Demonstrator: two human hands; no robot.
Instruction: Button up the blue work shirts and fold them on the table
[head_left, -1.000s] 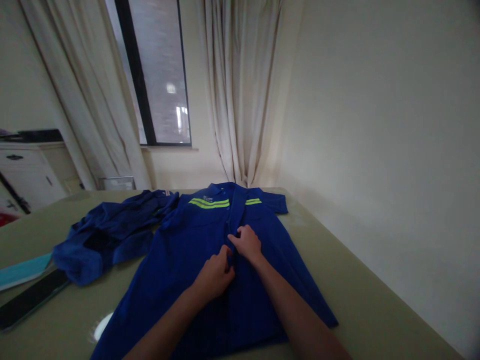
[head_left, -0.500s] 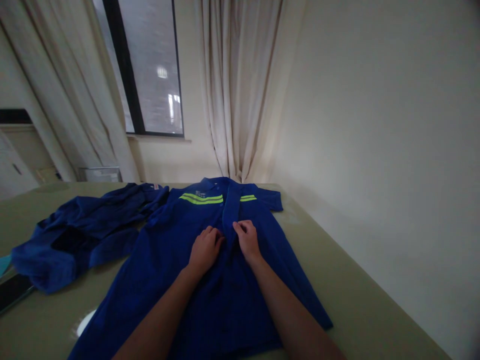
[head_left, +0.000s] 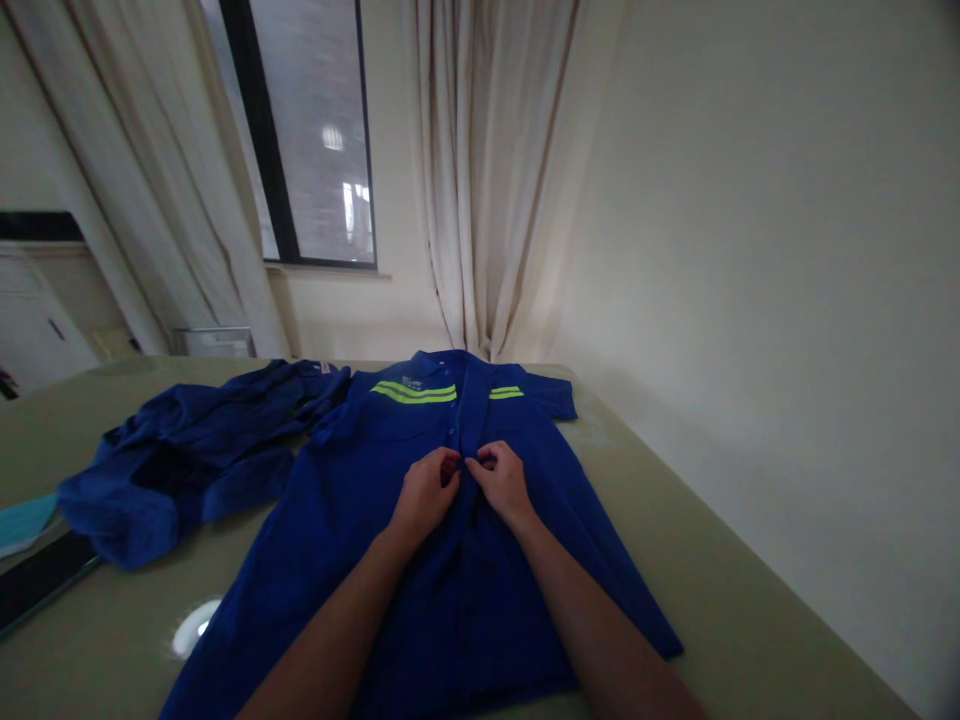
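A blue short-sleeved work shirt (head_left: 390,450) with yellow-green reflective stripes lies spread on the table, collar away from me. Its front placket runs down the middle, and small buttons show along the left edge of the opening. My left hand (head_left: 429,492) is closed at the placket, its fingertips pinching the button side of the shirt. Just beside it, my right hand (head_left: 501,480) pinches the edge of the placket's other side. The fingertips of both hands nearly meet. Whether a button lies between them is hidden.
A second, crumpled blue garment (head_left: 195,440) lies to the left, against the shirt's sleeve. Near the left edge are a dark flat phone-like object (head_left: 46,578) and a light-blue face mask (head_left: 26,522). The greenish table (head_left: 675,540) borders a wall (head_left: 787,300) on the right.
My left hand has moved up and right to the placket, closing the gap to my right hand. The whole view has shifted slightly, so things appear a little further right.
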